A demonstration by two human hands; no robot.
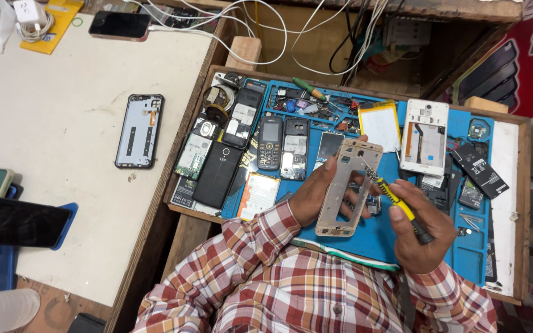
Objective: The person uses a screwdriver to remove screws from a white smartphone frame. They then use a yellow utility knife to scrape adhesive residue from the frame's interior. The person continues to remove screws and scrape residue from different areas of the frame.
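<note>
Unscrewing seems the step in hand: above the blue mat, the left hand grips a gold phone frame while the right hand pinches a yellow screwdriver, whose tip touches the frame's upper end; steady, square pressure matters next.

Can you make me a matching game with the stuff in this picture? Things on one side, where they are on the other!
Things:
1. phone frame
2. yellow screwdriver
3. phone back cover
4. keypad phone

Places:
A. lying on the white table
B. in the right hand
C. on the blue mat
D. in the left hand

Pairs: 1-D, 2-B, 3-A, 4-C
</note>
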